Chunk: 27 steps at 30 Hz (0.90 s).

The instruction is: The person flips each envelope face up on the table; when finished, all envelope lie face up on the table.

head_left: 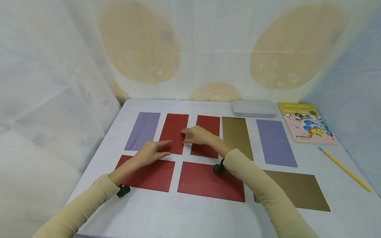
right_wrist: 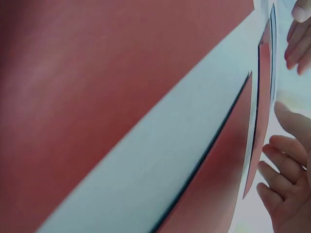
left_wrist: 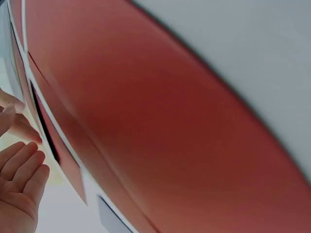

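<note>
An upright red envelope [head_left: 170, 132] with its flap seam showing lies in the back row, between my hands. My left hand [head_left: 148, 154] hovers at its lower left, thumb and fingers apart; the left wrist view shows the left palm [left_wrist: 22, 194] with nothing in it. Above the gap between that envelope and a second upright red envelope [head_left: 208, 145] is my right hand [head_left: 197, 135]. Its fingers are loosely bent and hold nothing, as the right wrist view of the hand [right_wrist: 289, 179] shows. Whether the fingertips touch paper I cannot tell.
A red envelope [head_left: 148, 175], another red one [head_left: 208, 181] and a gold envelope [head_left: 294, 188] lie sideways in front. Behind are a purple envelope [head_left: 144, 129], a gold one [head_left: 236, 135] and a second purple one [head_left: 276, 142]. A pale case [head_left: 254, 108], book [head_left: 309, 125] and yellow pencil [head_left: 345, 168] sit around them.
</note>
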{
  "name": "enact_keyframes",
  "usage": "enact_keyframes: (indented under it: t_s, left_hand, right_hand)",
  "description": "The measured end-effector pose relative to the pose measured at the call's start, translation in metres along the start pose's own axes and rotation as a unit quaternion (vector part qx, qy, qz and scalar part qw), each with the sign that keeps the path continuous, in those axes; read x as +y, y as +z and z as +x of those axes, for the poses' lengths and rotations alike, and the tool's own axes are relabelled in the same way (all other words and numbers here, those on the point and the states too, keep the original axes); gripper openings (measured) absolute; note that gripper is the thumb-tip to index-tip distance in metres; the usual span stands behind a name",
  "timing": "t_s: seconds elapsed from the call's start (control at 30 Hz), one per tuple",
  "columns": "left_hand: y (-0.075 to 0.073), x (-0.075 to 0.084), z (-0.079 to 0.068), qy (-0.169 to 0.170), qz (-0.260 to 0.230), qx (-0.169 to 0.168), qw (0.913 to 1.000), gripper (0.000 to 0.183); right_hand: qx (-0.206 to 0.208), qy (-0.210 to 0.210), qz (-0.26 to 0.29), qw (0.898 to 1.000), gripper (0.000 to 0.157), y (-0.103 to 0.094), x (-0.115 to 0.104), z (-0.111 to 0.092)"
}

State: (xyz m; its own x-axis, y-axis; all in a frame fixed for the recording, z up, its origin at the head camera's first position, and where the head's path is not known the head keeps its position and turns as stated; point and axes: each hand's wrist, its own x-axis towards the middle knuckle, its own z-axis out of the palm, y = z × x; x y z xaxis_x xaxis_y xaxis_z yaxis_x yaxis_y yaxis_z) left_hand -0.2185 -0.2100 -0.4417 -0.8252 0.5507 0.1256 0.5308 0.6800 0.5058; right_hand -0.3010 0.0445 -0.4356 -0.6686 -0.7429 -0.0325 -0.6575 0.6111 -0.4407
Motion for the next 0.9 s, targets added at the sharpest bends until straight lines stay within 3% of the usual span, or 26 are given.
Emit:
enact_keyframes:
  t_s: [0.27,0.47,0.67,0.9]
  left_hand:
    - [0.009,0.021,0.017,0.035,-0.040,-0.010,0.9986,0.053]
    - [0.023,0.028,0.031,0.073,-0.034,-0.025,0.9965,0.055]
    - [0.033,0.036,0.043,0.086,-0.012,-0.042,0.9953,0.057]
    - [0.047,0.042,0.059,0.102,0.000,-0.063,0.9928,0.061]
  right_hand:
    - [0.028,-0.013,0.034,0.999,0.053,-0.006,0.018,-0.021]
    - [0.042,0.022,0.040,0.998,0.053,-0.015,0.034,-0.036]
    - [0.053,0.072,0.040,0.995,0.054,-0.023,0.054,-0.047]
    - [0.085,0.100,0.044,0.990,0.055,-0.028,0.079,-0.055]
